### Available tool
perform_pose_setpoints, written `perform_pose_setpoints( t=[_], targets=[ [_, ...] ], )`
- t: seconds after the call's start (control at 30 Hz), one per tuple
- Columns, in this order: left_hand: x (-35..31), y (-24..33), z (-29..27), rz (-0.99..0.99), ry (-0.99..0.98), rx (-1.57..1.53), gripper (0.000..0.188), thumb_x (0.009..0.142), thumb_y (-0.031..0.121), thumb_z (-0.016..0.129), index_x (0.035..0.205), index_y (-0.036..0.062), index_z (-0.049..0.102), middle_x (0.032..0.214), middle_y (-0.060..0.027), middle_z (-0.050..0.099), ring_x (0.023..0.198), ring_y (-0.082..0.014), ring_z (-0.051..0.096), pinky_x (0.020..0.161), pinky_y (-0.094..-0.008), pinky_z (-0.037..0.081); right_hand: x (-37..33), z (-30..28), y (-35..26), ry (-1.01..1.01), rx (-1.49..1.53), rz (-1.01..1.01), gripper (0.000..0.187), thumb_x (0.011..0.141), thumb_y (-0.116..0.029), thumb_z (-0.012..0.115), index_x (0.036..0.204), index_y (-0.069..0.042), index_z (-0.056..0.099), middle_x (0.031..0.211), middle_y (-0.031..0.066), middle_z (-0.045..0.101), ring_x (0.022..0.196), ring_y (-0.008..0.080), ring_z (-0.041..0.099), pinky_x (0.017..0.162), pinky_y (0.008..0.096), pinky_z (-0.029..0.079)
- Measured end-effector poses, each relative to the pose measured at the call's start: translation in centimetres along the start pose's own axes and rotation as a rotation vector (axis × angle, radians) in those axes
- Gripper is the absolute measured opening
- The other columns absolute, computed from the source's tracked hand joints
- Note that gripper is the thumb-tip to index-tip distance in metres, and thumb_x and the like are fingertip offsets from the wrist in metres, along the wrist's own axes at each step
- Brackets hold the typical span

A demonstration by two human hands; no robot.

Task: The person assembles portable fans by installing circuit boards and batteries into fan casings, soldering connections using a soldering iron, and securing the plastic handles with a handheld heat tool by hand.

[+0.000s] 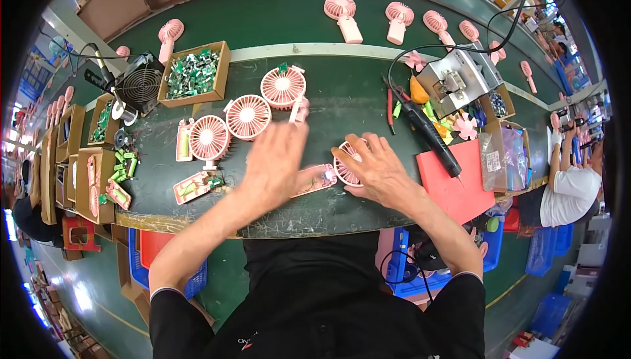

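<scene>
My right hand [376, 169] curls over the round pink head of a handheld fan [346, 173] and holds it down on the green bench. The fan's opened handle [315, 180] points left, its near end partly behind my left hand [276, 158]. That left hand is smeared by motion, and I cannot see whether its fingers grip anything. Beyond it lie more pink fans: one at left [209, 139], a middle one [248, 117] and a far one [283, 87]. An opened handle [193, 188] with a green battery cell rests left of my left forearm.
A cardboard box of green circuit boards [195, 74], a solder spool [123, 113] and loose green cells [123, 166] stand left. To the right, an electric screwdriver [434, 139] lies across a red pad [457, 178], beside a metal device [455, 81]. Fans line the far belt [289, 23].
</scene>
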State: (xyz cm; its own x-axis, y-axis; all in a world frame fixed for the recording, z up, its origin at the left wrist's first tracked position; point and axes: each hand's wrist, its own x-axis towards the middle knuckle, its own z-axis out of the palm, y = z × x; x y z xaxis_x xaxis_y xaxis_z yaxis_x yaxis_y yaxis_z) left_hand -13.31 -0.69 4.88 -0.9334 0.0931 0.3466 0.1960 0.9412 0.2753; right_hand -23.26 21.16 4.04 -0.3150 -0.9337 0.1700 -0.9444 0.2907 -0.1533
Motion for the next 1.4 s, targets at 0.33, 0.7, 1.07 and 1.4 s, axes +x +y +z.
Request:
perform_pose_setpoints(
  t=[0.33,0.7,1.07,1.4],
  targets=[
    [-3.4,0.7,3.7,-0.293,-0.294,-0.361,0.046,0.071,0.022,0.078,0.106,-0.0023,0.062,0.092,-0.0154,0.061,0.085,-0.0278,0.062,0.072,-0.0397,0.05,0.5,0.5,0.4,0.035,0.048,-0.026,0.071,0.067,-0.022,0.08,0.131,-0.01,0.052,0.13,0.0147,0.046,0.119,0.0338,0.045,0.093,0.0428,0.041],
    [-4.9,0.0,1.9,-0.939,-0.696,-1.56,0.018,0.09,0.009,0.063,0.099,-0.0055,0.061,0.086,-0.0139,0.07,0.069,-0.0196,0.07,0.057,-0.0298,0.059,1.4,1.6,-1.8,0.042,0.057,-0.21,0.072,0.069,-0.028,0.08,0.133,-0.009,0.05,0.134,0.0176,0.044,0.125,0.0351,0.043,0.095,0.0457,0.043],
    [-11.1,0.6,-0.8,-1.145,-0.202,-1.552,0.018,0.09,0.009,0.062,0.102,-0.0056,0.061,0.088,-0.0165,0.069,0.072,-0.022,0.07,0.062,-0.0319,0.06,6.5,4.3,1.4,0.354,0.193,0.265,0.015,0.08,-0.018,0.071,0.083,-0.004,0.068,0.076,0.0113,0.061,0.07,0.0295,0.063,0.062,0.0416,0.05],
    [-10.7,2.3,0.9,-1.021,0.139,-1.814,0.019,0.094,0.01,0.057,0.106,-0.005,0.059,0.096,-0.0194,0.068,0.081,-0.0278,0.07,0.075,-0.0396,0.06,8.6,4.9,-0.3,0.091,-0.157,0.147,0.014,0.063,-0.003,0.066,0.077,-0.001,0.069,0.084,0.0195,0.064,0.082,0.0341,0.066,0.064,0.0436,0.054]
  ],
)
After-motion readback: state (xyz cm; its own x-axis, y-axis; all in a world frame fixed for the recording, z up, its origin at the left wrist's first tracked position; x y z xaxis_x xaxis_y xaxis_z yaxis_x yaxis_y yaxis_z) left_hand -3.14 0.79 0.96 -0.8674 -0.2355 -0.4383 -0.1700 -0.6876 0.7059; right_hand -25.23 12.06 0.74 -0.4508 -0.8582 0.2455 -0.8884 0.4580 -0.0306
